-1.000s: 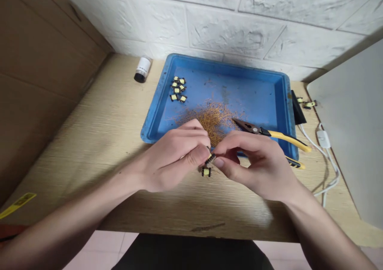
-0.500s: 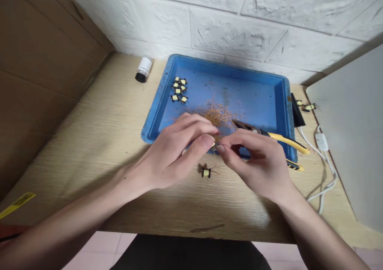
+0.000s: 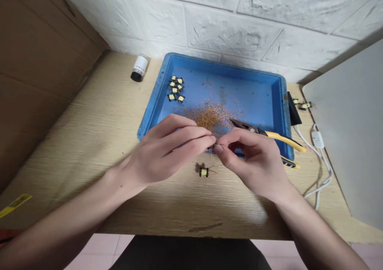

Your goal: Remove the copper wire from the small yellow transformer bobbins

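Note:
My left hand (image 3: pixel 170 148) and my right hand (image 3: pixel 254 160) meet over the near rim of a blue plastic tray (image 3: pixel 221 67). Their fingertips pinch a small black-and-yellow transformer bobbin (image 3: pixel 214 145), which is mostly hidden, with a thin strand hanging below it. Just behind my fingers lies a tangled pile of copper wire (image 3: pixel 211 116) in the tray. Another bobbin (image 3: pixel 204 172) sits on the wooden table (image 3: pixel 74 150) below my hands. Yellow-handled pliers (image 3: pixel 269 132) lie across the tray's right corner, near my right hand.
Several finished bobbins (image 3: pixel 175 89) sit at the tray's left. A white bottle (image 3: pixel 138 68) stands behind it. Right of the tray are a black object (image 3: pixel 293 110), more bobbins (image 3: pixel 303 105) and a white cable with a switch (image 3: pixel 317 139), beside a grey panel (image 3: pixel 344 122).
The bobbin has moved up from the table side toward the tray rim and is now mostly hidden by my fingertips. My hands are closer together, and the view has shifted slightly.

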A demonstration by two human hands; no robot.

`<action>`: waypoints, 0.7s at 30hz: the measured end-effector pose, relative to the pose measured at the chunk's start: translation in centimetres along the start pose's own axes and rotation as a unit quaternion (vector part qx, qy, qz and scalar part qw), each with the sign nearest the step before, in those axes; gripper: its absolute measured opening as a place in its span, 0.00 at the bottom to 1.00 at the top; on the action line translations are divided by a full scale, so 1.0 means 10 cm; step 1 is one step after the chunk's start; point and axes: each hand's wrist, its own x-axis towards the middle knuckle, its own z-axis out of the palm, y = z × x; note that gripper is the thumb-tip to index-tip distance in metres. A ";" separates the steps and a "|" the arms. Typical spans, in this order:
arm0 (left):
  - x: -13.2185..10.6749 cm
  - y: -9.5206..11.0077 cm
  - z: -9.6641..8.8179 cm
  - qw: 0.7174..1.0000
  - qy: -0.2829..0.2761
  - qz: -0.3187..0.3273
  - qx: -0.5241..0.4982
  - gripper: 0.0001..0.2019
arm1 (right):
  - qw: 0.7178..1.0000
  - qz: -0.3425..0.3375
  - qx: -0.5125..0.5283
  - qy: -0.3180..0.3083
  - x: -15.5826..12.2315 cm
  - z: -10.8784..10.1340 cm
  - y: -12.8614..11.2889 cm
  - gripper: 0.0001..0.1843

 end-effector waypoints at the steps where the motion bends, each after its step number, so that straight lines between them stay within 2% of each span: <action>1: 0.00 0.01 0.01 1.000 -0.001 -0.005 -0.009 0.14 | 1.000 0.005 -0.003 -0.003 0.00 0.00 -0.01 0.08; 7: 0.02 0.03 0.05 1.000 0.017 -0.003 -0.012 0.12 | 0.997 0.060 -0.042 0.000 -0.01 -0.01 -0.06 0.08; 11: 0.02 0.04 0.05 1.000 0.023 -0.001 -0.018 0.11 | 0.996 0.082 -0.038 -0.025 -0.01 -0.02 -0.06 0.07; 14: 0.02 0.03 0.05 1.000 0.017 -0.008 -0.014 0.11 | 0.997 0.050 -0.050 -0.037 0.01 -0.05 -0.04 0.07; 18: 0.04 0.02 0.06 1.000 -0.003 -0.025 -0.018 0.09 | 0.992 -0.038 -0.116 -0.040 0.02 -0.08 0.02 0.09; 21: 0.05 0.05 0.06 0.995 -0.028 -0.073 -0.061 0.08 | 0.988 -0.068 -0.132 -0.042 0.01 -0.09 0.03 0.09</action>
